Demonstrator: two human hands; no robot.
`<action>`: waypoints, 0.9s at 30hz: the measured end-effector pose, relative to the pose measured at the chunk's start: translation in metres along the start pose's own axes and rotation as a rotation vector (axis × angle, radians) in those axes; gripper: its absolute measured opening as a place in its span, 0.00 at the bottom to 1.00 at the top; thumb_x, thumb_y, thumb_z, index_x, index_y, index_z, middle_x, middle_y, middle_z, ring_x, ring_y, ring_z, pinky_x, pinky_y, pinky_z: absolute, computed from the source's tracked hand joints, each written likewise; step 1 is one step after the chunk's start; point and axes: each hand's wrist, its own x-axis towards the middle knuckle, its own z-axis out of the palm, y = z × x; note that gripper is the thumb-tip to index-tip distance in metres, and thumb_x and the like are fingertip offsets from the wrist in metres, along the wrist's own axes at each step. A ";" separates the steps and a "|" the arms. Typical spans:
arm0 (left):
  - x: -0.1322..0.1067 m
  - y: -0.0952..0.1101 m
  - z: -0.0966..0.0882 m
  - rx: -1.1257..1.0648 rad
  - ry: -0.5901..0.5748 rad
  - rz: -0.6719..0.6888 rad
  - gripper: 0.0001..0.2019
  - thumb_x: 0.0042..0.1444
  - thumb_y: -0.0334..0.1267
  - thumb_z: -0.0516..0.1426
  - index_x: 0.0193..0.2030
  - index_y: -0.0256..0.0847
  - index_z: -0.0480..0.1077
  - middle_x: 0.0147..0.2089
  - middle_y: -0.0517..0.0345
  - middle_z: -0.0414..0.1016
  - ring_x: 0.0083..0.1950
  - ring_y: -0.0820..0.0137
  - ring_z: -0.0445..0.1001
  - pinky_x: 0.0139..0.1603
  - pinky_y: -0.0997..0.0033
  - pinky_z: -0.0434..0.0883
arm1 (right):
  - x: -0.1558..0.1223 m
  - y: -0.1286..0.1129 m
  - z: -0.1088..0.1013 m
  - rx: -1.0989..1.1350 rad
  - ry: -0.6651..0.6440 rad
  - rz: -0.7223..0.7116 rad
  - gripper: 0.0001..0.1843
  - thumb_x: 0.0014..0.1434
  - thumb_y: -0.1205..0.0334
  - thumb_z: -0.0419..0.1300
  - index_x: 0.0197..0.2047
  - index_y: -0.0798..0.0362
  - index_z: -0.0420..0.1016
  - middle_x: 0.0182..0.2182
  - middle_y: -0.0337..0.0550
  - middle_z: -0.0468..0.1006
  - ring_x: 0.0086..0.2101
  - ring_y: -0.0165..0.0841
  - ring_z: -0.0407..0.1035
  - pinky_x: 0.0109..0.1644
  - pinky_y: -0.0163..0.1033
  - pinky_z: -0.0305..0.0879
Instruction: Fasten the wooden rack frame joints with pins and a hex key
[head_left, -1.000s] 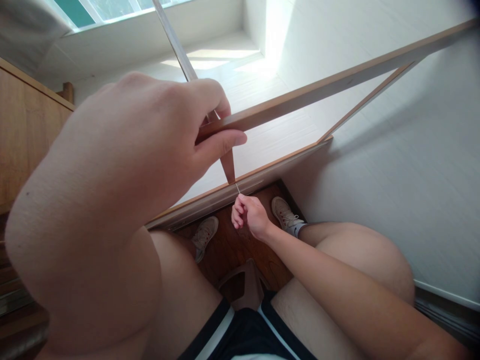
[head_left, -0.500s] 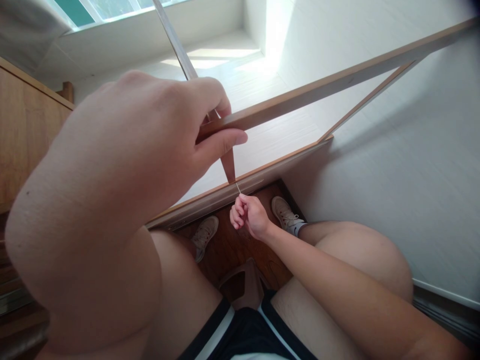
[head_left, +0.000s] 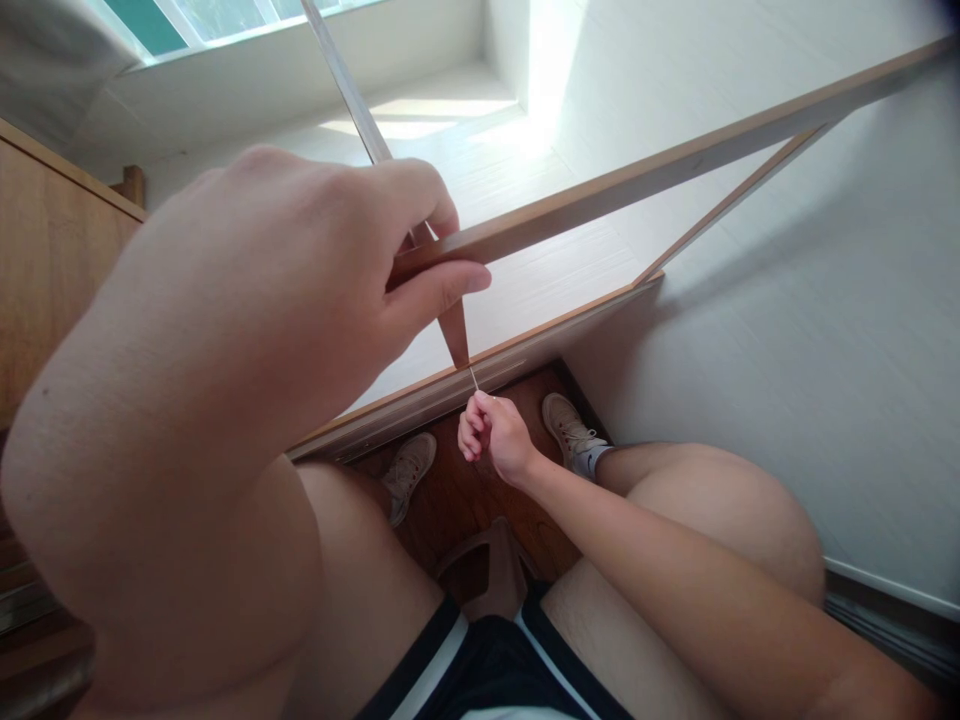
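My left hand (head_left: 300,290) fills the left of the view, close to the camera, its thumb and fingers closed on the upper bar of a thin wooden frame (head_left: 675,165). A narrow wooden strip (head_left: 352,85) runs from the top edge down behind that hand to the frame's lower bar (head_left: 525,335). Lower down, my right hand (head_left: 491,435) is pinched shut on a thin pin-like tool (head_left: 473,378) whose tip touches the foot of the strip at the lower bar.
I sit on a low stool (head_left: 487,575) with bare knees apart and both shoes (head_left: 409,470) on a dark wooden floor. A white panel (head_left: 787,330) lies to the right, a wooden cabinet (head_left: 52,260) stands at the left, and a window (head_left: 187,20) is above.
Almost nothing differs; my right hand has shifted very slightly left, still pinching the thin tool at the same spot.
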 end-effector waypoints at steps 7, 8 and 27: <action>-0.002 0.000 0.000 -0.024 0.013 -0.018 0.33 0.63 0.70 0.43 0.58 0.51 0.72 0.33 0.59 0.68 0.40 0.58 0.78 0.48 0.52 0.71 | -0.001 0.000 0.001 -0.140 0.103 -0.070 0.23 0.66 0.49 0.54 0.22 0.50 0.62 0.11 0.31 0.63 0.14 0.27 0.59 0.21 0.33 0.54; -0.002 0.000 0.001 -0.016 0.016 -0.029 0.33 0.62 0.70 0.43 0.58 0.52 0.72 0.33 0.60 0.68 0.41 0.58 0.78 0.49 0.51 0.71 | -0.002 0.001 0.001 -0.143 0.101 -0.073 0.23 0.66 0.49 0.54 0.22 0.49 0.62 0.11 0.31 0.63 0.14 0.27 0.59 0.21 0.33 0.54; -0.001 -0.001 0.000 0.010 0.014 -0.034 0.32 0.62 0.70 0.43 0.57 0.51 0.72 0.32 0.59 0.67 0.42 0.55 0.79 0.49 0.47 0.73 | -0.008 -0.008 -0.008 -0.972 0.234 -0.198 0.25 0.73 0.51 0.45 0.24 0.49 0.58 0.18 0.36 0.63 0.22 0.30 0.58 0.29 0.36 0.52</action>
